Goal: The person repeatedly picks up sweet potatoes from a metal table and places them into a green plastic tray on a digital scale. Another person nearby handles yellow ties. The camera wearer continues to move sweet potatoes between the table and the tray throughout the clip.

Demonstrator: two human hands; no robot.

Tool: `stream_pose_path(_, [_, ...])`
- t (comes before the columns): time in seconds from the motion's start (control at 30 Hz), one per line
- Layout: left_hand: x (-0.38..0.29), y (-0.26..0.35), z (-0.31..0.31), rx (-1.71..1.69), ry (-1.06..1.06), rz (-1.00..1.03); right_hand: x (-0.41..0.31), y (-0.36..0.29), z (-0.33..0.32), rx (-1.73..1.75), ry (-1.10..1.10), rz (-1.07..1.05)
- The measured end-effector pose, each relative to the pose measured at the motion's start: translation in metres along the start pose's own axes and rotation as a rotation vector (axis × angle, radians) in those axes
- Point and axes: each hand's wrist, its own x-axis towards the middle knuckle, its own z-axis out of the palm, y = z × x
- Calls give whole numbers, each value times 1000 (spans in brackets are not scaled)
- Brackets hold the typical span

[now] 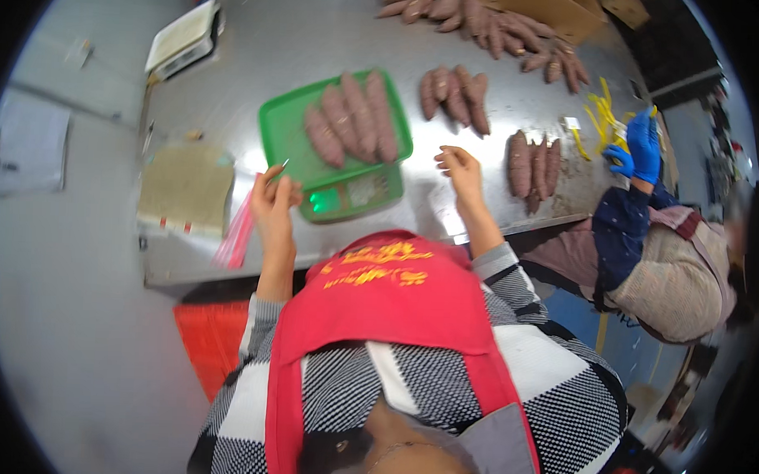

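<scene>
Several purple-skinned sweet potatoes [358, 120] lie side by side on the tray of a green digital scale [282, 139], whose display glows green. My left hand [275, 199] is at the scale's lower left corner, with a small thin pointed item between thumb and fingers; what it is I cannot tell. Beside that hand a pink-striped plastic strip or bag [238, 232] hangs near the table edge, and whether the hand touches it is unclear. My right hand [462, 171] hovers over the steel table with its fingers partly curled, holding nothing, right of the scale.
Sweet potato groups lie right of the scale [456, 95] and farther right [533, 167]. A larger pile [481, 21] is by a cardboard box [550, 11]. A co-worker's blue-gloved hands [643, 146] are near yellow ties [603, 119]. Another scale [182, 39] stands back left; a greenish-brown mat [183, 189] lies left.
</scene>
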Motion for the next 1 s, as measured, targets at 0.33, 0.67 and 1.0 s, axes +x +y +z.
stream_pose_path(0.33, [25,-2,11,83,52,-118,139,-42,-42,70,171,-153])
stream_pose_path(0.67, [57,17,30,196,186,-223,387,-30,-103,-653,623,71])
stream_pose_path(1.0, [66,21,37,235,213,-244,429,-31,-105,-1244,549,-27])
